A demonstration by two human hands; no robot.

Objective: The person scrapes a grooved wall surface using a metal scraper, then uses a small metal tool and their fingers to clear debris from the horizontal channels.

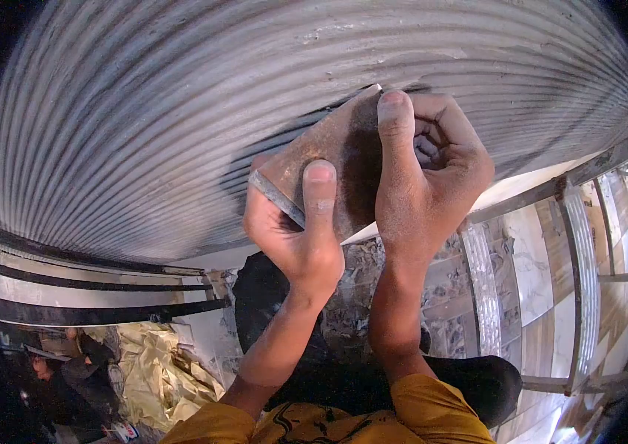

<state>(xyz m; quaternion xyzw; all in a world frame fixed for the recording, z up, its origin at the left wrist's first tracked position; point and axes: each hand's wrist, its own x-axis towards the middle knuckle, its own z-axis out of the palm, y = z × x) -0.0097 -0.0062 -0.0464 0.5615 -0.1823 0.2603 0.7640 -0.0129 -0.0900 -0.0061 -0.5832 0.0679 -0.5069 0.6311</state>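
A folded brown piece of sandpaper [343, 146], with a pale worn edge, is held tilted in front of the grey ribbed panel [203, 133]. My left hand [301, 222] grips its lower left part, thumb flat on the brown face and fingers behind it. At the upper right corner, my right hand [432, 159] is closed on it, thumb along the edge and fingers curled in. Whitish dust coats my right hand. The far side of the sandpaper, towards the ribs, is hidden.
Below the panel runs a tiled floor [539, 251] with metal frame bars [579, 274] at the right. Crumpled yellowish sheeting [159, 370] lies at the lower left, beside a person [70, 377] partly in shadow. Dark bars [92, 314] cross the left side.
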